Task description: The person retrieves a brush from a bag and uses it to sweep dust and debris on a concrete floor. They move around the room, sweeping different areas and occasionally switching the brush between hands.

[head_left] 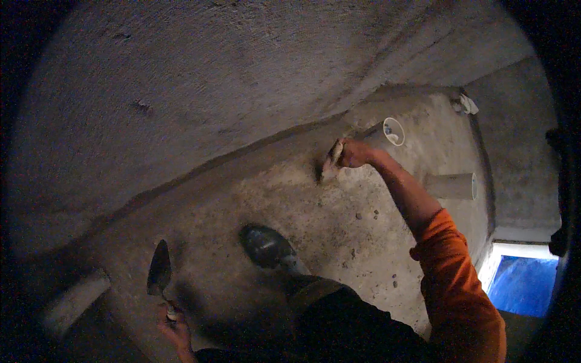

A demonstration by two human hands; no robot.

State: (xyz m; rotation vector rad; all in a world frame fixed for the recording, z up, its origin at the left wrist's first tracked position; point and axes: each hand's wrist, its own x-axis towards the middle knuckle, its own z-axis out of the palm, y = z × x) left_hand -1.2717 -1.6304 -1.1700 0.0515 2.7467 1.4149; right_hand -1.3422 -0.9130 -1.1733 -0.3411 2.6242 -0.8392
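My left hand (174, 330), at the lower left, is closed round the handle of a pointed trowel (160, 269). Its dark blade points up and away from me, above the floor. With the arm in an orange sleeve stretched forward, my right hand (358, 152) grips a pale, flat hand tool (331, 163). The tool is held close to the rough grey-brown floor (315, 206); whether it touches cannot be seen. My fingers and the dim light hide its exact kind.
Just beyond my right hand an open pipe end (394, 131) sticks up, and another pipe stub (454, 186) stands farther right. A rough wall (181, 85) rises beyond the floor. My dark boot (266, 245) is on the floor. A blue-covered opening (523, 284) lies right; whitish cloth (468, 104) lies far right.
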